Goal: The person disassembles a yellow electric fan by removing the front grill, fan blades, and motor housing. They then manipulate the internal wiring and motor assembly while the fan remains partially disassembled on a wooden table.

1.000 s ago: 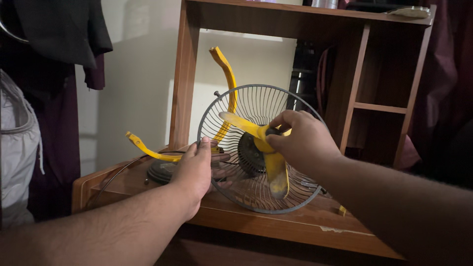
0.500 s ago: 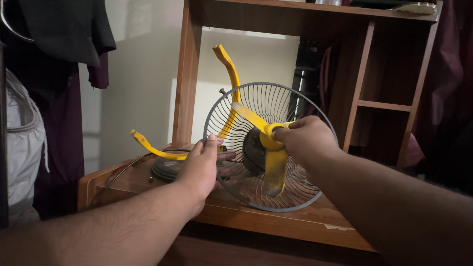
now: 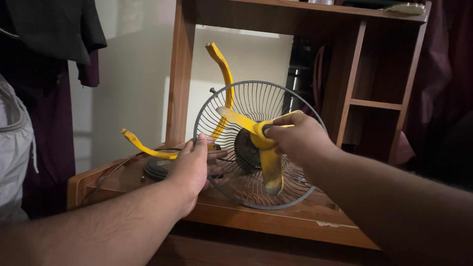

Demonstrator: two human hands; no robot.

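The wire fan guard [image 3: 276, 187] stands tilted on the wooden worktop [image 3: 256, 219]. The left hand [image 3: 189, 170] grips its rim; the right hand [image 3: 295, 138] has its fingers closed on the yellow blade hub [image 3: 259, 139]. The guard looks light but easy to bend, so the rim seems the safest hold.

Yellow fan blade [image 3: 263, 148] against tilted grille [image 3: 256, 98]

We were in a home, likely a bedroom. Beyond our left hand [image 3: 189, 170] dark clothes [image 3: 54, 29] hung against a pale wall [image 3: 138, 88], and above and right of our right hand [image 3: 295, 140] rose a wooden desk [image 3: 276, 221] with small shelves [image 3: 377, 104], maroon fabric [image 3: 443, 79] behind it.
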